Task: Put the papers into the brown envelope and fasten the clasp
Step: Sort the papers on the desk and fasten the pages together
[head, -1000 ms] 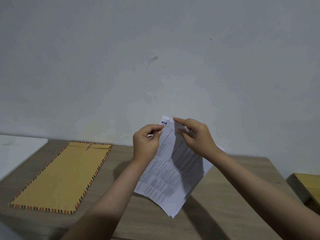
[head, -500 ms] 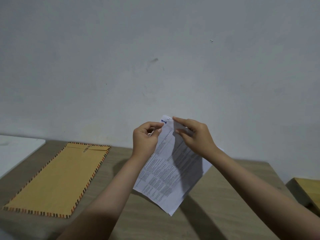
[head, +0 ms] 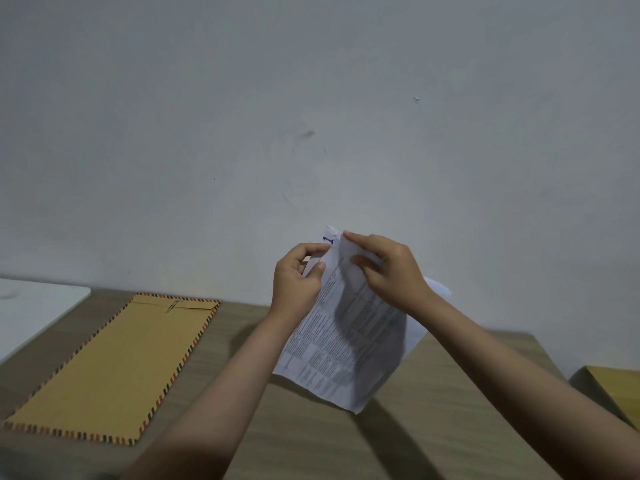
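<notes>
Both hands hold printed white papers [head: 341,348] up above the wooden table [head: 433,427], tilted, with a blue "1" at the top corner. My left hand [head: 298,278] pinches the upper left edge. My right hand [head: 384,268] pinches the top corner and peels the front sheet. The brown envelope [head: 114,368], edged with striped trim, lies flat on the table to the left, apart from both hands. A metal clip [head: 172,306] sits on its flap at the far end.
A white surface [head: 31,306] adjoins the table at the far left. A yellowish box [head: 613,386] stands at the right edge. A plain grey wall rises right behind the table.
The papers and both hands have stayed nearly in place; my right fingers have shifted slightly on the top corner. The view has drifted a little.
</notes>
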The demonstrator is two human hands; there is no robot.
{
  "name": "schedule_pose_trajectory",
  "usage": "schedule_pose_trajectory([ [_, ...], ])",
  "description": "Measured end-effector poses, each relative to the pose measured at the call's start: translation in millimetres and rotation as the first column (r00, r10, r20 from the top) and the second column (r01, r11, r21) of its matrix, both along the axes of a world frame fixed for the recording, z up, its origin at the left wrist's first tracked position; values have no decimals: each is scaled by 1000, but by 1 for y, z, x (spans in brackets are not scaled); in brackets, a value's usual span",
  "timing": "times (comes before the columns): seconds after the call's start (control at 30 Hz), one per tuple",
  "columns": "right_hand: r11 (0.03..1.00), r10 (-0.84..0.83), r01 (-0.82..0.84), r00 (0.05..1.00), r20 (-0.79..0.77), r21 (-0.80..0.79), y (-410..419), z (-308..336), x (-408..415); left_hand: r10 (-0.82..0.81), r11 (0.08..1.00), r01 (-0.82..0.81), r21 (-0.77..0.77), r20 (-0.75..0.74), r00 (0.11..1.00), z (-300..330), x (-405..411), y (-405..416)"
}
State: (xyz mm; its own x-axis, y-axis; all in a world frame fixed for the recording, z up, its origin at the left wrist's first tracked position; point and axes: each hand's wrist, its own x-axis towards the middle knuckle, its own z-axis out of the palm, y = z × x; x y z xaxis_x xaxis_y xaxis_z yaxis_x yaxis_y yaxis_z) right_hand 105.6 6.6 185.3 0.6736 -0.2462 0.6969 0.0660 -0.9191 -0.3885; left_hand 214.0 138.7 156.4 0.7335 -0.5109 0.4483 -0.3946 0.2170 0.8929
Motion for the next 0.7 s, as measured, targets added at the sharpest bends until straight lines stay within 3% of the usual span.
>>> schedule_pose_trajectory([
  [0.2, 991, 15, -13, 1000, -18, 135, 7, 0, 0, 12, 1000, -12, 17, 9, 1000, 0, 1, 4],
  [0.33, 998, 18, -4, 979, -204, 70, 3, 1, -3, 42, 999, -42, 16, 6, 999, 2, 9, 9],
  [0.53, 997, 0, 12, 989, -146, 81, 3, -6, -5, 20, 999, -24, 31, 114, 993, 1, 7, 14],
  [0.7, 1000, -5, 2, 983, -182, -18, -2, 3, -5, 20, 1000, -22, 17, 108, 994, -1, 5, 13],
])
